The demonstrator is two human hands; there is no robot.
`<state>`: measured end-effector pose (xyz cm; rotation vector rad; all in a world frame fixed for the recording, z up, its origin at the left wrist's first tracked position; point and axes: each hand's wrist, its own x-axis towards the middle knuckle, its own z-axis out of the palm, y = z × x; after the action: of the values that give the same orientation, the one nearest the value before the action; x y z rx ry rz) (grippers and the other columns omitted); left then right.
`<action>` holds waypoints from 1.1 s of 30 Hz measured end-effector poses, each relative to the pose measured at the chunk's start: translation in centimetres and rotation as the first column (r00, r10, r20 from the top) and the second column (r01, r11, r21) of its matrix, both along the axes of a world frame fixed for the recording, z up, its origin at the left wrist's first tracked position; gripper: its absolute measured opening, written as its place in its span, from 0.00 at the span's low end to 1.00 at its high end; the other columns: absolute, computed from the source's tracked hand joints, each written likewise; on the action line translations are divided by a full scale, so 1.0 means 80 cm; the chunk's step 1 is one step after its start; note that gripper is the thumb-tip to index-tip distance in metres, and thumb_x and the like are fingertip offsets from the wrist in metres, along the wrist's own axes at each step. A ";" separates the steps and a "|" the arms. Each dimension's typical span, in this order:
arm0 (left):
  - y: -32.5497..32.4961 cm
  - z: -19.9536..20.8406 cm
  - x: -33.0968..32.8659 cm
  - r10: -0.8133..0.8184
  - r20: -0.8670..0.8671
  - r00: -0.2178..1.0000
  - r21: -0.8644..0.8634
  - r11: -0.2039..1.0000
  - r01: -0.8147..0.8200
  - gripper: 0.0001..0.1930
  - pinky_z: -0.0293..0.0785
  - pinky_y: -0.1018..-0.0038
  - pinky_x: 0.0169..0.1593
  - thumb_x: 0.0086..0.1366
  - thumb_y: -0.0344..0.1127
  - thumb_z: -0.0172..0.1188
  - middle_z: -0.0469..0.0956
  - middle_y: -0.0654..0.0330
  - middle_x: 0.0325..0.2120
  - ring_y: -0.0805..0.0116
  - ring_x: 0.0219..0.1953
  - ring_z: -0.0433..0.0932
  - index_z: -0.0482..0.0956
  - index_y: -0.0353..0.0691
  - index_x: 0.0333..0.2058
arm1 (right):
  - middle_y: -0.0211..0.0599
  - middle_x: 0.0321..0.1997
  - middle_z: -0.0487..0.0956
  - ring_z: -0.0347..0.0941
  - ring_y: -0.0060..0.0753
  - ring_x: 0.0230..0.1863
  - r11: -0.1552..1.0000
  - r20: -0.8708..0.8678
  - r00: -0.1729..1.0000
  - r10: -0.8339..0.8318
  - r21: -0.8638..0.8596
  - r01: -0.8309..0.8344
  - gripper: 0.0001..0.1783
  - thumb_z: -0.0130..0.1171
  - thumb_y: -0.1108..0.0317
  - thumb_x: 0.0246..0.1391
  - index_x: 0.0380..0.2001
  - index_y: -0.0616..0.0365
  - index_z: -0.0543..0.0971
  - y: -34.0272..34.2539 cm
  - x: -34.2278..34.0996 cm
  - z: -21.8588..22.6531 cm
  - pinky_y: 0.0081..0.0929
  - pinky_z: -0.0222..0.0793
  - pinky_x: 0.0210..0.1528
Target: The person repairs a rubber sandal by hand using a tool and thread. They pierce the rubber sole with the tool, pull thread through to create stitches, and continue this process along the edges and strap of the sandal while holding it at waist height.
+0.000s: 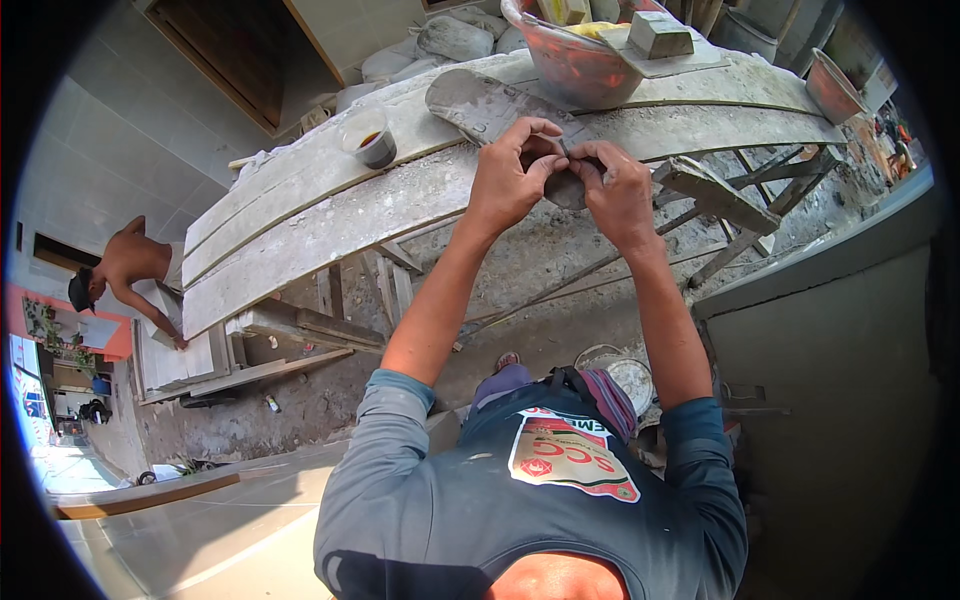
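My left hand (510, 175) and my right hand (618, 195) meet above the near edge of the plank platform (345, 215), their thumbs and forefingers pinched together. What the fingertips hold is too small to name. Just below them shows a dark grey, rounded piece (566, 190), partly covered by my fingers; I cannot tell whether they grip it. Behind my hands lies a long grey, round-ended flat piece (480, 105), smeared with dry mortar. To the left stands a clear plastic cup (367, 137) with dark liquid in it.
A reddish basin (575, 65) stands on the planks, beside a board with a grey block (660, 36). Wooden trestle legs (735, 195) project at the right. Far left, a person (135, 260) bends over pale slabs (185, 360). Filled sacks (455, 38) lie behind; a bucket (630, 378) sits below.
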<state>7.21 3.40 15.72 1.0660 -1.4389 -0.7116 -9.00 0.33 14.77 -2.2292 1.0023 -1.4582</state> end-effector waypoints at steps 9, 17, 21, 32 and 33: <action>-0.015 -0.025 0.002 0.125 0.239 0.963 -0.335 0.941 -0.039 0.24 0.79 0.70 0.40 0.56 0.16 0.60 0.82 0.53 0.34 0.64 0.36 0.84 0.72 0.39 0.52 | 0.41 0.36 0.85 0.83 0.37 0.37 0.999 0.017 1.000 0.013 0.030 -0.014 0.07 0.62 0.80 0.53 0.36 0.62 0.82 -0.006 0.000 -0.004 0.30 0.76 0.41; -0.016 -0.017 0.002 0.155 0.397 0.904 -0.414 0.910 0.026 0.28 0.75 0.65 0.38 0.56 0.15 0.62 0.78 0.52 0.31 0.59 0.33 0.80 0.71 0.43 0.55 | 0.44 0.35 0.83 0.82 0.44 0.35 0.999 0.093 0.995 -0.043 0.026 0.041 0.07 0.61 0.80 0.52 0.36 0.63 0.82 0.009 -0.012 -0.002 0.33 0.75 0.39; -0.017 -0.023 0.002 0.158 0.368 0.916 -0.414 0.910 0.009 0.28 0.75 0.65 0.38 0.56 0.16 0.63 0.78 0.52 0.33 0.59 0.33 0.80 0.70 0.43 0.55 | 0.44 0.35 0.82 0.80 0.45 0.35 0.995 0.058 0.993 -0.104 0.020 0.103 0.07 0.63 0.77 0.53 0.37 0.63 0.82 0.020 -0.015 -0.010 0.34 0.74 0.39; -0.007 -0.003 0.002 0.051 0.173 0.984 -0.170 0.985 -0.021 0.24 0.76 0.69 0.37 0.59 0.20 0.62 0.81 0.52 0.28 0.62 0.31 0.83 0.69 0.40 0.53 | 0.42 0.35 0.79 0.78 0.42 0.32 0.994 -0.094 0.991 -0.100 -0.044 0.096 0.09 0.63 0.72 0.57 0.41 0.60 0.84 0.008 -0.015 -0.012 0.35 0.72 0.35; -0.008 -0.002 0.004 0.047 0.167 0.985 -0.139 0.990 -0.023 0.22 0.76 0.71 0.38 0.59 0.21 0.62 0.82 0.52 0.28 0.64 0.31 0.83 0.70 0.39 0.53 | 0.42 0.35 0.79 0.77 0.43 0.32 0.997 -0.088 0.994 -0.070 0.008 0.071 0.09 0.63 0.72 0.57 0.41 0.59 0.84 0.009 -0.015 -0.008 0.35 0.72 0.36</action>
<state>7.53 2.80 15.53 1.0622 -1.5869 -0.4980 -10.18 1.03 14.14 -2.2898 1.1248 -1.3899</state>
